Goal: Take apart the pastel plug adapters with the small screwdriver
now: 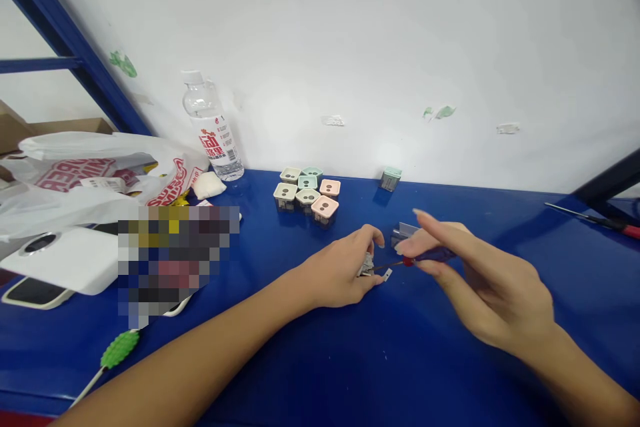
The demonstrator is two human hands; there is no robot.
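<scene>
My left hand is closed around a small grey pencil sharpener part, mostly covered by the fingers. A small metal sharpener blade shows just beyond its thumb tip. In my right hand is a screwdriver with a red collar and a dark translucent handle; its thin shaft points left, to the part in the left hand. Partly behind the right fingertips, a clear plastic sharpener case stands on the blue table. Several two-hole pencil sharpeners in cream, mint and pink are grouped further back.
A single mint sharpener stands by the wall. To the left are a water bottle, white plastic bags, a white box-like object, a phone and a green bumpy item. Another screwdriver lies at the right.
</scene>
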